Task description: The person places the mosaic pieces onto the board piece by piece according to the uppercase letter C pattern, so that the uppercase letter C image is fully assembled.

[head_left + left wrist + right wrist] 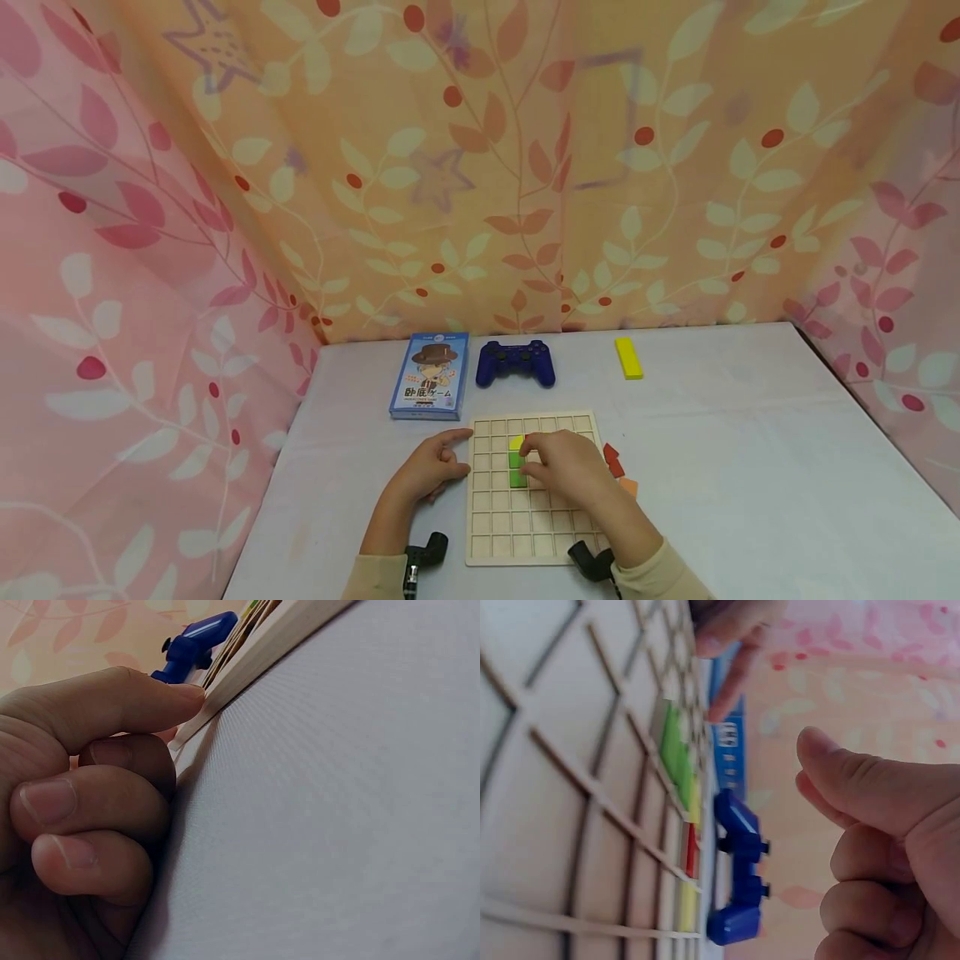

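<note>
Blue box point(427, 379) (lying flat) beside game controller point(515, 364), floral curtain point(465, 208) behind.

Beige sleeves point(377, 577), black wrist cameras point(434, 547)

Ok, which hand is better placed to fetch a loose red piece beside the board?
Probably the right hand: it hangs over the board, close to the red pieces beside its right edge. The left hand touches the opposite edge, so it would likely have to reach across.
</note>
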Demonstrator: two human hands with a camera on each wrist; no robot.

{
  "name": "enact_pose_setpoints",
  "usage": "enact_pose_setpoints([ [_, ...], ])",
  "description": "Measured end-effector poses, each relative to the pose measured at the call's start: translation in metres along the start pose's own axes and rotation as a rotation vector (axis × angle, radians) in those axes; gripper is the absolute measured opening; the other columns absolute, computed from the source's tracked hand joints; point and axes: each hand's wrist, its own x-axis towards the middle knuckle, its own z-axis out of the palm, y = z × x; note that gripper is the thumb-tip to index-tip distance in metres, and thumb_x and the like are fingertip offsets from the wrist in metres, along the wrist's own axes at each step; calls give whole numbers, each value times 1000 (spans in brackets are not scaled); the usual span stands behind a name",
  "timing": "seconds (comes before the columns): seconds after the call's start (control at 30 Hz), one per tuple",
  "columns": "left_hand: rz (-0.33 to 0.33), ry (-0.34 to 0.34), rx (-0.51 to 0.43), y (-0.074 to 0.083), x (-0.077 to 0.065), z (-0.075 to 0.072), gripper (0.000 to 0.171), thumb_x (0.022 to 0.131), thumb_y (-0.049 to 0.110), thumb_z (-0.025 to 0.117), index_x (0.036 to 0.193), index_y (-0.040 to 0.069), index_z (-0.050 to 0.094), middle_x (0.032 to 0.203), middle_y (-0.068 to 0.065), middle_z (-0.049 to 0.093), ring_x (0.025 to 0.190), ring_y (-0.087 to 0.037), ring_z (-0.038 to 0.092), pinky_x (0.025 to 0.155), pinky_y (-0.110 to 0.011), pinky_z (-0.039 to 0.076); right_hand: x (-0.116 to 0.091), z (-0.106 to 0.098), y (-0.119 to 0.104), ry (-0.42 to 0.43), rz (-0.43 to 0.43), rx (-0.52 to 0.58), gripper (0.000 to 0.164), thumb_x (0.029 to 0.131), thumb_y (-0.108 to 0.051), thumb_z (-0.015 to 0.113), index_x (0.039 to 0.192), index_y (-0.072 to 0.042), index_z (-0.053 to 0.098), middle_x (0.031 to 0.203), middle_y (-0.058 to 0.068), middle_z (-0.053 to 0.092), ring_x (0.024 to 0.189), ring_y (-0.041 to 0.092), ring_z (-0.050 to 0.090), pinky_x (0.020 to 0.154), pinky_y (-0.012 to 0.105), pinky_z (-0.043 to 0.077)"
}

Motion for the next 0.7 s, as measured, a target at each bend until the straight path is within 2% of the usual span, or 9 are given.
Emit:
enact_pose_setpoints([
  [0.27,0,3,3,0,1,0,64,88,7,77,148,13,55,59,4,49,35,-10,37,34,-23,32,-8,-29,-5,71,11,44,17,89,-37,80,99,-24,76,58,-12,40,52,5,34,49,25,27],
  [0.4,-1,5,2,1,1,0,65,88,6,77,149,11,54,58,4,49,35,-9,36,33,-23,32,-11,-38,-4,88,24,59,14,89,-36,80,99,-28,76,59,-13,43,54,5,37,51,25,32],
  [0.5,-10,8,4,2,1,1,66,87,5,77,149,11,53,58,3,49,34,-8,36,33,-23,32,-13,-44,-2,101,32,62,17,89,-35,81,103,-26,77,61,-14,45,56,5,40,53,26,35],
  [0.7,-20,13,14,2,0,1,66,87,6,77,149,13,54,58,4,50,34,-9,37,33,-23,33,-17,-56,6,120,68,70,23,89,-34,81,109,-24,77,60,-10,41,54,6,34,52,27,29],
])
